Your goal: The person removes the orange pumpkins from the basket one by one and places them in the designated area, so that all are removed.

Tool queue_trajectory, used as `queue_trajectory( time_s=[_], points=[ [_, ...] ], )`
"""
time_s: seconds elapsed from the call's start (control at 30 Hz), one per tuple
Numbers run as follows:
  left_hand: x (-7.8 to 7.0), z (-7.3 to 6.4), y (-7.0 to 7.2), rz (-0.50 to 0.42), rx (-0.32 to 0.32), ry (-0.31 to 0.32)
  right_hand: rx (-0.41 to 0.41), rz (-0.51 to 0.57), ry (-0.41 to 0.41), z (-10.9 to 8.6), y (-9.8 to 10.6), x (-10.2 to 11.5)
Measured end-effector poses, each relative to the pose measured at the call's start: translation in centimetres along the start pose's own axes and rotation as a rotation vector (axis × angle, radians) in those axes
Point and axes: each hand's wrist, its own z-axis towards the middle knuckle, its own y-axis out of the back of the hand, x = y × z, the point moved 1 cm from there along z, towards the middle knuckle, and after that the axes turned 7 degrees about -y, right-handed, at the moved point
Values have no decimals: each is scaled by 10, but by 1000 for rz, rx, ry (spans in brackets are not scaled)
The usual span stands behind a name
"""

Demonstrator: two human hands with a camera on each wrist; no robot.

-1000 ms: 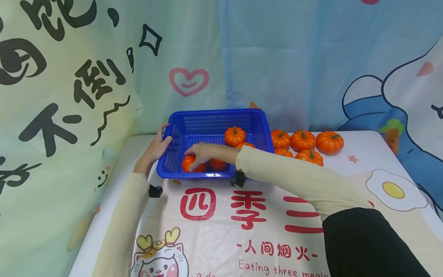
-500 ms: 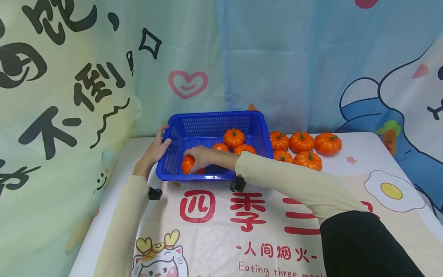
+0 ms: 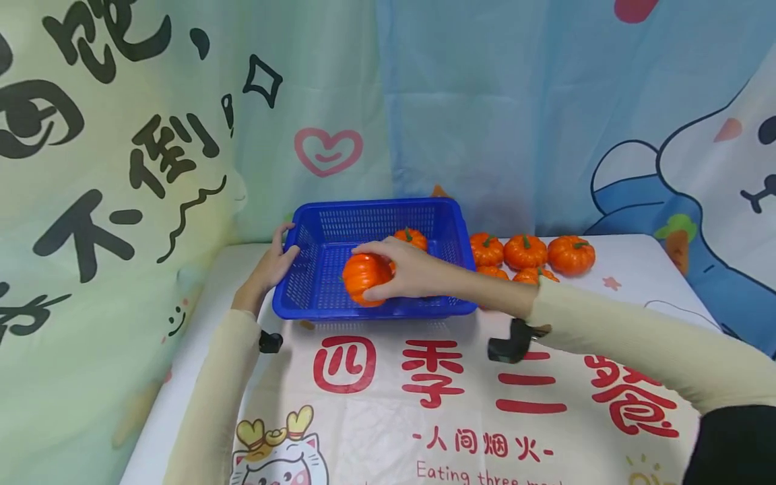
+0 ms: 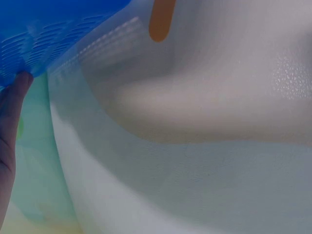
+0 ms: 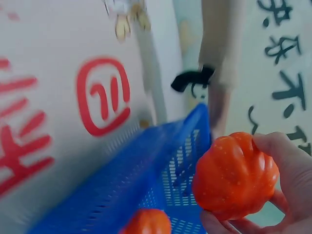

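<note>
In the head view my right hand (image 3: 412, 269) grips a small orange pumpkin (image 3: 365, 279), raised over the blue plastic basket (image 3: 315, 314). The right wrist view shows the thumb on one side of this pumpkin (image 5: 234, 180) and fingers beneath it. More pumpkins sit in the basket's right half; one (image 3: 411, 237) shows behind my hand, the others are mostly hidden. My left hand (image 3: 273, 266) holds the basket's left rim, thumb at the edge. In the left wrist view a finger (image 4: 20, 85) touches the basket's outer wall (image 4: 44, 39).
Several more orange pumpkins (image 3: 525, 252) lie on the table right of the basket, partly behind my right forearm. A printed cloth (image 3: 388, 417) covers the table. A printed curtain (image 3: 461, 121) hangs close behind the basket.
My right hand has lifted the pumpkin from the basket's front left and moved it to the right. My left hand stays at the basket's left rim.
</note>
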Motion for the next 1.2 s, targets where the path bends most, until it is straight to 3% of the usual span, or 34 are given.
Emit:
queue_trajectory(
  time_s=[0.13, 0.3, 0.47, 0.77, 1.2],
  points=[
    [1, 0, -1, -9, -12, -8, -36, 144, -3, -55, 5, -19],
    [1, 0, -4, -13, -9, 9, -61, 257, -89, -118, 3, -44],
    [2, 0, -5, -19, -11, 17, -117, 281, -135, -157, -2, -63],
    [3, 2, 0, -15, -8, 6, -174, 370, -245, -188, -20, -84],
    [2, 2, -1, -39, -1, 15, -223, 408, -358, -211, -49, -111]
  ],
)
